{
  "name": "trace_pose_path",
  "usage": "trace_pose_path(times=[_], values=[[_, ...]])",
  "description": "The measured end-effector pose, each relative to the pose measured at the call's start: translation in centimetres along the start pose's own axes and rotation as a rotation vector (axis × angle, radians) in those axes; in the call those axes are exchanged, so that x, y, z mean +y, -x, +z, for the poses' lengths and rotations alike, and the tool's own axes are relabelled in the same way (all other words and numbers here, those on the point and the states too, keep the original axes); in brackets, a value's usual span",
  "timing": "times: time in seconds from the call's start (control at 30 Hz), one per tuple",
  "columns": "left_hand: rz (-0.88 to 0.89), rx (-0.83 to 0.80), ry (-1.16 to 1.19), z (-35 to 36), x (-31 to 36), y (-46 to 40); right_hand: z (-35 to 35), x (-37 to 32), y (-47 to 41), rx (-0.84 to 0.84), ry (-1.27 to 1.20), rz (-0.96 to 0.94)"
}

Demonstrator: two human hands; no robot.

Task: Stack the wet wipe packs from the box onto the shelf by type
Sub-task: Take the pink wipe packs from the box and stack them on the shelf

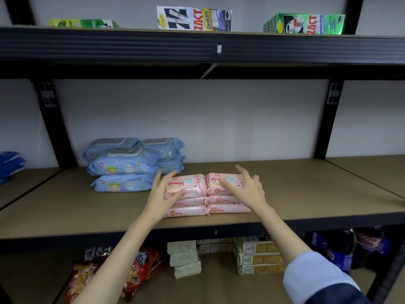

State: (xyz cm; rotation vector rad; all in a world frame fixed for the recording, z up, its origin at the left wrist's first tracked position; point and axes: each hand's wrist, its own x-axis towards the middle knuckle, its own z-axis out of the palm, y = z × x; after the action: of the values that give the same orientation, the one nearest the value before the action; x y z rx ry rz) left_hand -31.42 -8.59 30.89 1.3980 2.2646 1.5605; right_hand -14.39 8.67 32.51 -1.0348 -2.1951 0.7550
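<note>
Head view, middle shelf (pixel 65 207): two side-by-side stacks of pink wet wipe packs (pixel 197 183), touching each other, near the shelf's front edge at centre; blue wet wipe packs (pixel 125 167) piled just beside them at 10 o'clock, toward the back wall, some packs askew. The source box is not in view. Step in hand, by judgement: squaring up the pink stacks after placing, types already kept apart. Left hand (pixel 163 194) lies against the left stack at its 9 o'clock side, fingers (pixel 173 175) spread and nearly straight, thumb low across the stack's front; whether it presses or merely touches cannot be told. Right hand (pixel 247 187) sits at the right stack's 3 o'clock corner, fingers (pixel 241 170) spread and lightly curled above the top pack, gripping nothing that shows. Next move likely calls for drawing both hands clear without dragging the soft, slippery packs, then going to the box for more. Other items: toothpaste cartons (pixel 194 18) on the shelf above at 12 o'clock; snack bags (pixel 140 273) and stacked cartons (pixel 258 255) on the shelf below at 6 o'clock.
</note>
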Motion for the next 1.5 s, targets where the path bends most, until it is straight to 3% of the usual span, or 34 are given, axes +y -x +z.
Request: trace_pose_path(times=[0.2, 0.4, 0.73, 0.87, 0.93, 1.1, 1.23, 1.33, 1.5], values=[[-0.238, 0.086, 0.229, 1.2, -1.8, 1.6, -0.3, 3.1, 1.3, -0.185, -0.413, -0.028], [-0.292, 0.099, 0.208, 1.2, -3.3, 1.1, 0.4, 3.9, 1.7, -0.042, -0.501, -0.063], [-0.281, 0.111, 0.218, 1.0, -3.8, 0.9, 0.9, 4.5, 2.2, 0.035, -0.493, -0.113], [-0.255, 0.081, 0.162, 0.7, -3.4, 1.1, 0.4, 4.1, 2.3, -0.028, -0.423, -0.117], [-0.194, 0.072, 0.092, 0.4, -2.7, 1.4, -0.2, 4.0, 2.0, -0.033, -0.26, -0.125], [0.224, 0.122, -0.546, 0.8, -0.6, 0.7, -1.1, 1.4, 1.1, 0.012, 0.335, -0.272], [0.333, 0.03, -0.902, 2.2, 0.9, -0.3, -0.4, -0.5, 0.2, -0.124, 0.628, -0.386], [0.256, -0.128, -0.91, 2.3, 0.6, -1.0, -0.5, -0.6, -0.3, -0.242, 0.671, -0.366], [0.333, -0.144, -0.845, 2.1, 0.5, -1.4, -0.4, 0.0, -1.1, -0.279, 0.62, -0.425]])
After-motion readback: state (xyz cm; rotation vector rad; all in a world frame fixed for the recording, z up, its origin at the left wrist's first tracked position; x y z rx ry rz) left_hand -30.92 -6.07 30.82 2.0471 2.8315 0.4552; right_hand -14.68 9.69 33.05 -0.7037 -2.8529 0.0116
